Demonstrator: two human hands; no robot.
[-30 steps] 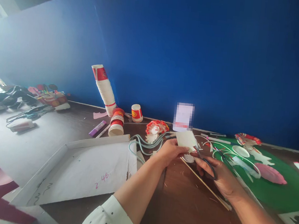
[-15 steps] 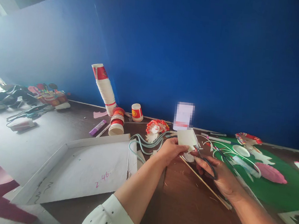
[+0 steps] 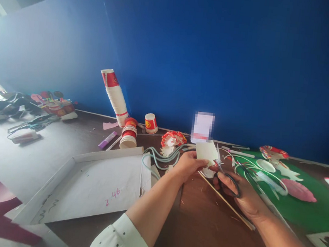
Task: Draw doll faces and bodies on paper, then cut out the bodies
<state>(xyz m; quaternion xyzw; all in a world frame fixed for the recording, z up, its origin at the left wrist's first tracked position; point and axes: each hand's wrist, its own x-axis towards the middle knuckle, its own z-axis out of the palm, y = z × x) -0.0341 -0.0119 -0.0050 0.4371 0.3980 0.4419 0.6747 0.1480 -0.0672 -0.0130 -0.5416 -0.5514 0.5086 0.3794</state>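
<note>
My left hand point(image 3: 190, 165) pinches a small pale cream piece of paper point(image 3: 205, 151) by its lower edge. Black-handled scissors point(image 3: 234, 184) are in my right hand point(image 3: 234, 188), with fingers through the handles. Their blades point up and away, spread apart beside the paper's right edge. Below the paper lies a white round piece, partly hidden by my fingers. A thin wooden stick point(image 3: 227, 201) slants across the brown table just under my hands.
A shallow white cardboard box lid point(image 3: 94, 183) lies at left. Stacked paper cups point(image 3: 116, 99) lean behind it, beside a single cup point(image 3: 151, 123). Grey-green cables point(image 3: 164, 156) loop near my left wrist. On the right, a green mat point(image 3: 304, 214) bears a pink oval piece point(image 3: 299, 189) and white cut-outs.
The scissors have shifted slightly; their blades now show upright and apart at the paper's right edge. My left hand and the paper have hardly moved.
</note>
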